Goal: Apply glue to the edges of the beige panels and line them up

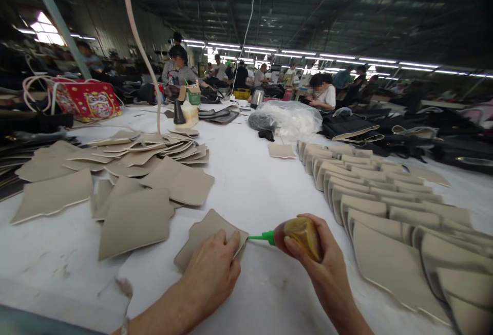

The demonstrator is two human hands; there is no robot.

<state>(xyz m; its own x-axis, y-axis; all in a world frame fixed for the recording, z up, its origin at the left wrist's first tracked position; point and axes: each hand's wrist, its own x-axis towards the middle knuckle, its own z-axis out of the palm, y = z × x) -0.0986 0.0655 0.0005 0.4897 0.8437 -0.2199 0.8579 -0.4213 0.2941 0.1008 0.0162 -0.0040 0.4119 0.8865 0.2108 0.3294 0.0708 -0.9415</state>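
Note:
A beige padded panel (200,237) lies on the white tabletop in front of me. My left hand (213,265) bends over its right part, fingertips pressed on the top and thumb at the near edge. My right hand (321,253) is closed around a squeeze bottle (302,235) of amber-brown liquid with a green nozzle (262,237). The bottle is tipped sideways, its thin tip at the panel's right corner. Whether liquid comes out is too small to tell. Loose beige panels (134,217) pile up to the left, and rows of overlapping panels (389,253) stretch along the right.
A single panel (282,151) lies farther back, near a clear plastic bag (292,119). A hanging hose (140,42) comes down behind the left pile. A red bag (87,99) stands at the far left, dark pieces (354,127) at the far right. Co-workers (179,70) sit beyond.

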